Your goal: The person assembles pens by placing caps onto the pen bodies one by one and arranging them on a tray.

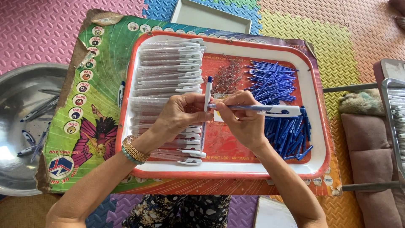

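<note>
The right hand (242, 122) holds a pen (270, 110) sideways over the red tray (320, 126), fingers closed on it. The left hand (179, 114) pinches an upright pen piece (208, 93). The pen looks half built; next, the parts must line up straight.

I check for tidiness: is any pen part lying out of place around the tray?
Yes. One pen lies outside the red-rimmed tray, on the poster beside its left edge, apart from the rows of pen barrels inside. Nothing looks spilled.

blue-tipped white pen (208, 93) | upright, above tray | clear-barrelled pen (257, 109) | level, crosswise
</note>
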